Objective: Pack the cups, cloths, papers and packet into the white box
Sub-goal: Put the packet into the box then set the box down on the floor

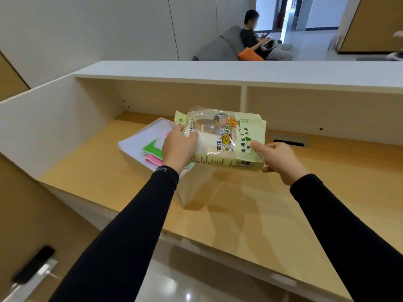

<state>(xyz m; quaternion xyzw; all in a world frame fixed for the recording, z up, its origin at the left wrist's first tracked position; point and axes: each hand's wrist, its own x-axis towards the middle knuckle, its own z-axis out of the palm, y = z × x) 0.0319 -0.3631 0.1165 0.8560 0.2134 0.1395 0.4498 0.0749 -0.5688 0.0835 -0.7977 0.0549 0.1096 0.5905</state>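
1. Packet (224, 140) sits level between our hands, above the white box (139, 140).
2. Left hand (178, 147) and right hand (281, 160) pinch opposite edges.
3. We lower it flat onto the cloths (152, 152), judging room remains.

A pale green snack packet (226, 140) is held flat above the white box (139, 147), which contains folded green and pink cloths (153, 152).

Wood desk (250, 214) under me, white shelf (218, 70) above. Black cable slot (289, 143) at desk back. Beyond, person (255, 38) on grey sofa (218, 49), orange cushion (249, 54) beside.
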